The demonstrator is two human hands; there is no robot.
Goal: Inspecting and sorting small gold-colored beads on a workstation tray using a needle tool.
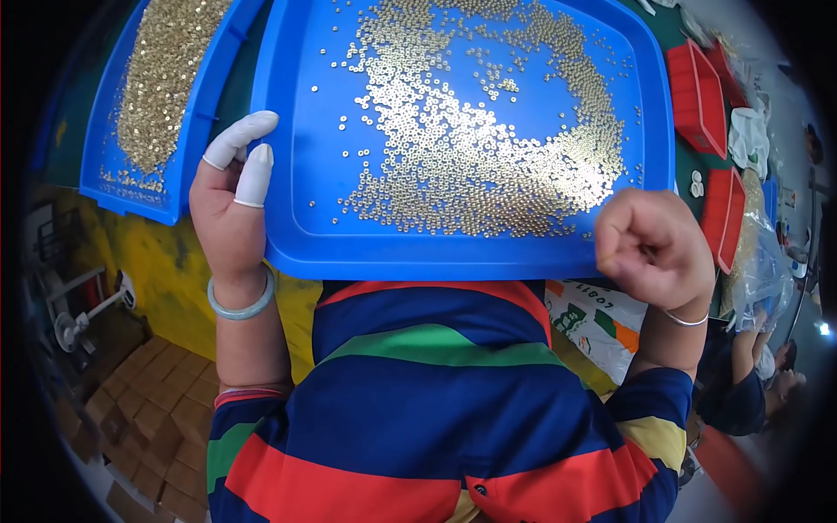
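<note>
Work surface: dark green tabletop, visible between trays and along the right. Upon it, one large blue tray, shallow, round-cornered, close against a striped shirt. Within the tray: small gold-coloured rings, many, spread in a dense layer from the far edge to the near part, with bare blue patches and strays toward the left wall. To the left, one further blue tray, with a thick heap of small gold-coloured pieces.

To the right: red bins; small white round pieces, grouped just beside; clear plastic bag, crumpled.

Room: worn yellow surface and brown boxes, lower left; white printed bag below the tray's near right corner; another person in dark clothing, far right.

Left hand: raised at the tray's left rim, thumb and forefinger in white finger covers, tips apart; contact with rim not determinable. Pale green bangle at wrist.

Right hand: over the near right corner, fingers curled inward and drawn together; any ring between them not discernible. Thin silver bangle at wrist.
</note>
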